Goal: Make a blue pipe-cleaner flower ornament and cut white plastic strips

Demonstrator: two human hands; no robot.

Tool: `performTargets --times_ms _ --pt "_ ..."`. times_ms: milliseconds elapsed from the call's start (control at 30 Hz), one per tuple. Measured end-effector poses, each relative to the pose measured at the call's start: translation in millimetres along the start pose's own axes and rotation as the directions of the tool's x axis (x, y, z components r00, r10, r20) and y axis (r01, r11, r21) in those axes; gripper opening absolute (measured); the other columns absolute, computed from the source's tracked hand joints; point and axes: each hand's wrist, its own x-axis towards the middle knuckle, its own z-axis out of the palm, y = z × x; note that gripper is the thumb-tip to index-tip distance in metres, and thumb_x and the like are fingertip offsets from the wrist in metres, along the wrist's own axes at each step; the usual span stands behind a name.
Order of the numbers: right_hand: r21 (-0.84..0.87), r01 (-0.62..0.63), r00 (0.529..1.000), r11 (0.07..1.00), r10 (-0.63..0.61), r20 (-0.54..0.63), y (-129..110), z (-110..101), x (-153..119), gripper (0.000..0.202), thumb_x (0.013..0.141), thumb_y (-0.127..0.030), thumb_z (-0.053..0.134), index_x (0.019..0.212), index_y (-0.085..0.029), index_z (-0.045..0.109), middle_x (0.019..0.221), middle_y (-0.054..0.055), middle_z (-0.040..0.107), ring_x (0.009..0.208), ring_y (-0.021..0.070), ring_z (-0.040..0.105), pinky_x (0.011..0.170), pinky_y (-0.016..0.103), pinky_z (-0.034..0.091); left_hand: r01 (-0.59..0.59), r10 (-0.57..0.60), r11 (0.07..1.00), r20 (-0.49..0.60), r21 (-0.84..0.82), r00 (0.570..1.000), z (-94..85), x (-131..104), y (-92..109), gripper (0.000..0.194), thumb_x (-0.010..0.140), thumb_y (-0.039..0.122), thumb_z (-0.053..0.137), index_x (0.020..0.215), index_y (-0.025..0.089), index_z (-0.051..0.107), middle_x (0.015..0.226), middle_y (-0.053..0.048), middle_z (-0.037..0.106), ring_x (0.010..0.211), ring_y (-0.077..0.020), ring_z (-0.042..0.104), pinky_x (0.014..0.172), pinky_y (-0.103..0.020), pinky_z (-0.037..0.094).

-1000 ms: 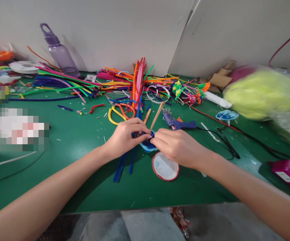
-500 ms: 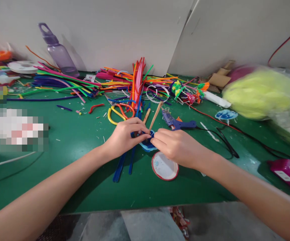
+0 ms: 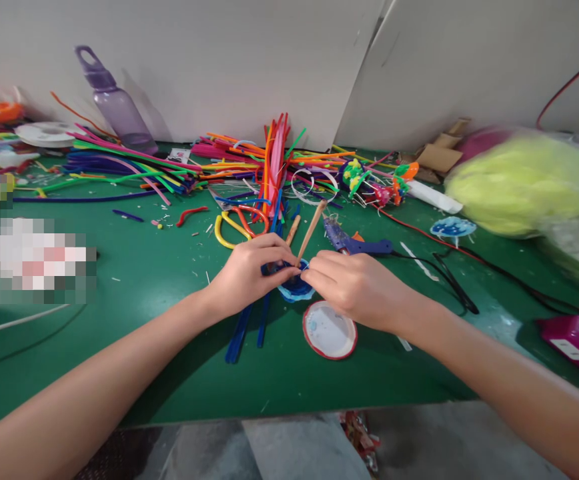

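Between my hands is a small round piece (image 3: pixel 295 292) of dark blue fuzzy pipe cleaner with a light blue rim. My left hand (image 3: pixel 257 270) is closed at its left side, thumb and fingers pinched over its middle. From the right, my right hand (image 3: pixel 347 283) pinches at its edge; the fingertips nearly meet those of the left, and any finer part there is hidden. A wooden stick (image 3: pixel 312 230) slants up just behind the fingertips. Blue pipe cleaners (image 3: pixel 239 335) lie under my left wrist. A white lid with a red rim (image 3: pixel 329 330) lies below my right hand.
Behind my hands lie scissors (image 3: pixel 232 230), a blue glue gun (image 3: pixel 357 243) and a heap of coloured pipe cleaners (image 3: pixel 239 157). A purple bottle (image 3: pixel 122 110) stands against the wall. On the right are a blue-and-white disc (image 3: pixel 452 227), a yellow bagged bundle (image 3: pixel 524 183) and cables.
My right hand has shifted very slightly, its fingers tilting at the blue piece's edge, and more of the light blue rim shows. My left hand stays in place.
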Motion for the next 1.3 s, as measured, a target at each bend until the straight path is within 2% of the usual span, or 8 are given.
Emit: performTargets --times_ms 433,800,1100,1300 --pt "-0.037 0.044 0.999 0.998 -0.044 -0.018 0.2 -1.7 2.8 0.027 0.091 -0.004 0.040 0.075 -0.013 0.060 0.067 0.006 0.057 0.066 0.0172 0.048 0.053 0.029 0.030 -0.001 0.001 1.000 0.009 0.000 1.000 -0.8 -0.3 -0.4 0.005 0.083 0.017 0.066 0.084 0.015 0.070 0.085 -0.006 0.069 0.080 -0.0127 0.065 0.074 -0.025 0.054" --pt "-0.014 0.023 1.000 1.000 -0.023 -0.020 2.7 2.9 -2.1 0.029 0.093 -0.006 0.039 0.076 -0.013 0.061 0.068 0.005 0.056 0.068 0.0163 0.047 0.054 0.028 0.029 -0.006 0.006 1.000 0.038 0.016 0.999 -1.9 -1.5 -0.5 0.007 0.084 0.017 0.065 0.085 0.014 0.072 0.086 -0.007 0.069 0.083 -0.0139 0.064 0.076 -0.027 0.053" --pt "0.016 -0.005 0.997 1.000 0.007 -0.078 0.5 6.9 -2.9 0.031 0.094 -0.007 0.037 0.075 -0.014 0.061 0.068 0.005 0.057 0.068 0.0163 0.048 0.053 0.028 0.031 0.004 -0.004 1.000 0.045 -0.013 0.999 -2.9 -1.3 -0.7 0.009 0.084 0.017 0.064 0.085 0.017 0.073 0.087 -0.006 0.070 0.083 -0.0142 0.064 0.076 -0.029 0.054" --pt "0.053 -0.027 0.998 0.998 0.030 -0.048 1.9 12.0 -4.9 0.031 0.095 -0.008 0.036 0.079 -0.012 0.063 0.073 0.007 0.060 0.072 0.0167 0.051 0.054 0.028 0.033 0.014 -0.011 0.999 0.064 -0.037 0.998 -3.5 -1.6 -1.5 0.010 0.084 0.017 0.064 0.086 0.017 0.073 0.088 -0.006 0.070 0.084 -0.0144 0.065 0.076 -0.029 0.054"
